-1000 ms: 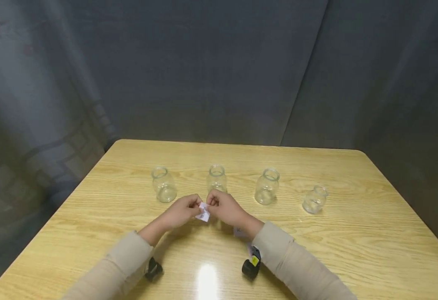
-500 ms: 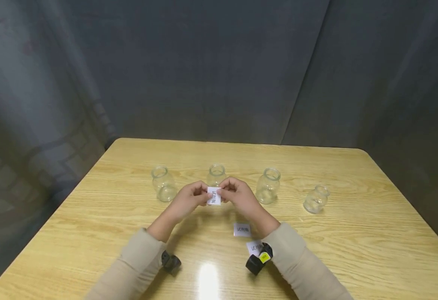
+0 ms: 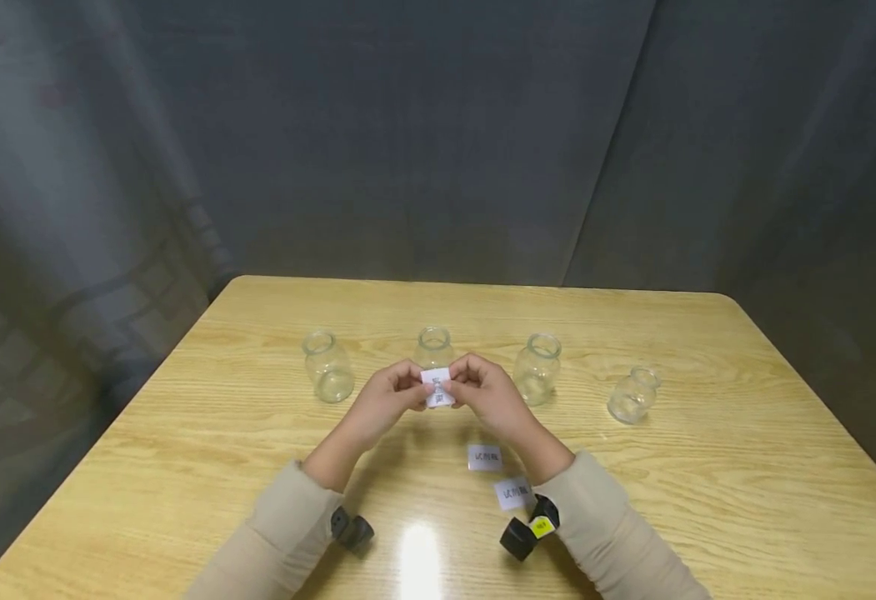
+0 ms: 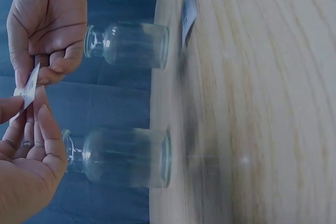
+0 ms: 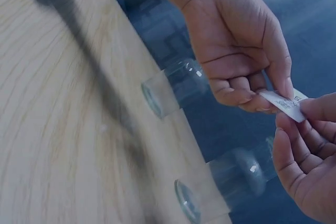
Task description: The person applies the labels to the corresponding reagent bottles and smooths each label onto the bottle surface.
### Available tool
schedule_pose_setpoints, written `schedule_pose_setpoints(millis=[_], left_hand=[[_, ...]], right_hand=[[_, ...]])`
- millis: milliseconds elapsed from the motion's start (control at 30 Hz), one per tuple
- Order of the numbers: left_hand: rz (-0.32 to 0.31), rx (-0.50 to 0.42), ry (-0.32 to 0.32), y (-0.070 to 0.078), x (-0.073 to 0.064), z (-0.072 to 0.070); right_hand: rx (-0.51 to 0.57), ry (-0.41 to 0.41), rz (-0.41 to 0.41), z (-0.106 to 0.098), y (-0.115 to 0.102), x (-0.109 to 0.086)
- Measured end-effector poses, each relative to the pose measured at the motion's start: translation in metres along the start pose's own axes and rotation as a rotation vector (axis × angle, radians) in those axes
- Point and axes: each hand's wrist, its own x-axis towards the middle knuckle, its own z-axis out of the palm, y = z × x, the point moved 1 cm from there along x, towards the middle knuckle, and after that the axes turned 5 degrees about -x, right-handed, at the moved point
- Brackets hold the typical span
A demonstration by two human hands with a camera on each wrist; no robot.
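Observation:
Between both hands, a small white paper label printed with dark characters is held up above the table, in front of the second glass jar from the left. My left hand pinches its left edge, thumb on the near face. The opposite edge is pinched by my right hand, thumb also on the printed side. In the left wrist view the label appears nearly edge-on between the fingertips. Two more white labels, a farther one and a nearer one, lie on the table by the right forearm.
A clear glass jar stands to the left, and another stands beyond the right hand. Farther right is a smaller glass jar. The wooden table ends at a dark curtain.
Both hands have moved right and slightly away with the label. It has turned from tilted to facing the head camera more squarely. The two labels on the table now show more fully.

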Motion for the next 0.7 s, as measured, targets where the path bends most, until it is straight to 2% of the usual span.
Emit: schedule_pose_setpoints(millis=[267, 500, 700], left_hand=[[0.047, -0.057, -0.036, 0.005, -0.004, 0.005], [0.067, -0.091, -0.055, 0.015, -0.008, 0.008], [0.092, -0.096, -0.070, 0.020, -0.011, 0.013]], right_hand=[[0.002, 0.028, -0.045, -0.003, -0.011, -0.006], [-0.052, -0.016, -0.087, -0.009, -0.019, -0.011], [-0.102, -0.007, -0.093, -0.011, -0.022, -0.015]])
